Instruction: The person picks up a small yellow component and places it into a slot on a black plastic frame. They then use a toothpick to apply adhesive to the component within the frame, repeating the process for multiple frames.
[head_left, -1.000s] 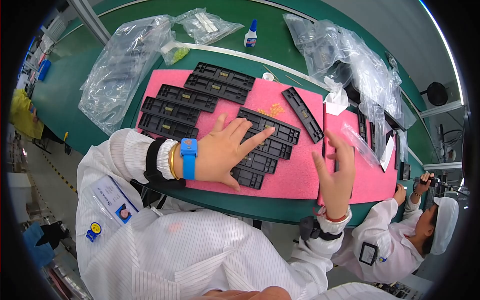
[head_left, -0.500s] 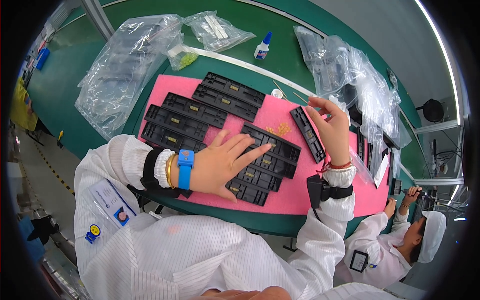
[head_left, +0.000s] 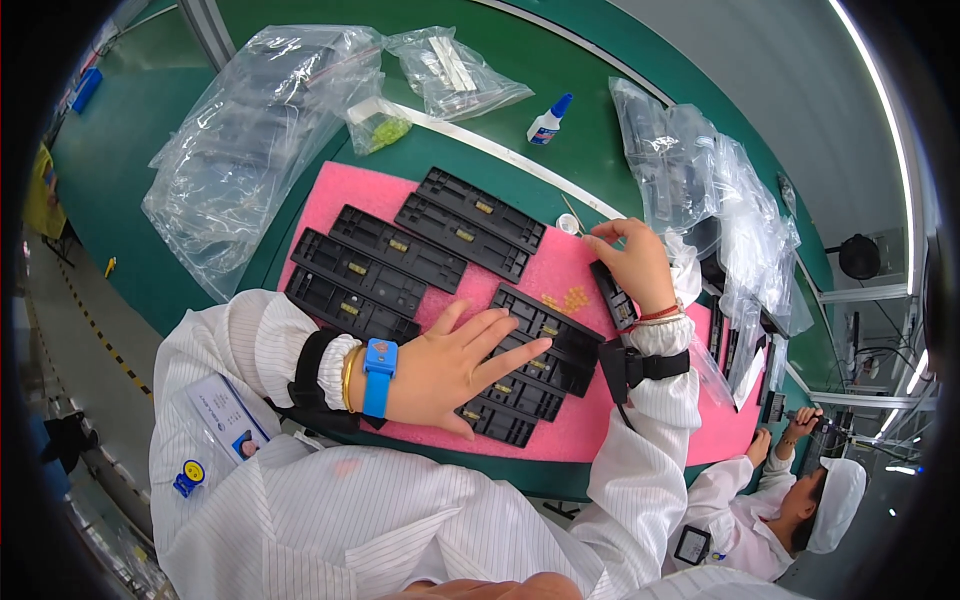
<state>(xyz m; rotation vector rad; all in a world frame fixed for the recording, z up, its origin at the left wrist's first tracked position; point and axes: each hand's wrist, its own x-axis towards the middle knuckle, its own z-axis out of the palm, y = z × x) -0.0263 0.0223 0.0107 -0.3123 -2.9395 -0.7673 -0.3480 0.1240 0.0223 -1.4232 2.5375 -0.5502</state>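
My left hand point(head_left: 440, 372) lies with spread fingers over a group of black plastic strips point(head_left: 555, 330) on a pink foam mat point(head_left: 560, 425). Each strip has a small yellowish piece at its middle. Fingers bent together, my right hand point(head_left: 642, 262) is at the mat's far right edge, beside a thin stick point(head_left: 572, 210) and a small white round cap point(head_left: 568, 224). Anything between those fingertips is too small to make out. Partly under that hand lies a single black strip point(head_left: 612, 295). Tiny orange-yellow pieces point(head_left: 572, 299) are scattered between the hands.
More black strips point(head_left: 370, 270) lie at the mat's left. Behind stand a blue-capped glue bottle point(head_left: 546, 124) and clear plastic bags point(head_left: 270, 120). Further bags point(head_left: 665, 150) are heaped at the right, near a white paper slip point(head_left: 748, 378). A co-worker point(head_left: 770, 500) sits at lower right.
My right hand has come down and left toward the sticks and cap, its fingers closing together and covering part of the single strip. My left hand stays spread on the strips; the whole view has shifted slightly.
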